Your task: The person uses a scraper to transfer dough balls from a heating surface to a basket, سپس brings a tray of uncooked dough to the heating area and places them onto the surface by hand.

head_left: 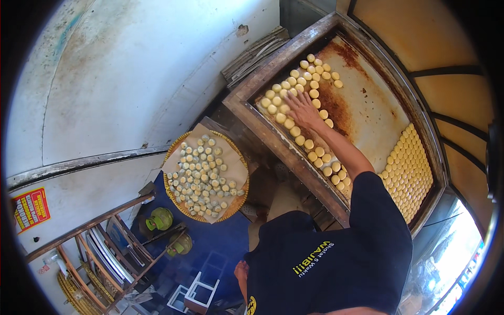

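Right hand [302,107] lies flat, fingers spread on pale dough rounds [286,100] in the rusty tray [367,105]; press lightly, keep rows tight; left hand [241,273] low, fingers hidden

Dough rounds [315,152]: pale yellow, in rows on the griddle.
Griddle plate [367,105]: cream-grey with rust-brown streaks; frame [273,139] dark brown wood.
Basket tray [176,202]: golden woven rim, lined with tan paper [236,165]; its pieces [202,176] pale greenish-white.
Shirt [336,257]: black with yellow lettering.
Gas canisters [159,219]: light green.
Wall [131,73]: white, smudged grey and brown.
Sticker [30,210]: red and yellow.
Floor [220,239]: dark blue.
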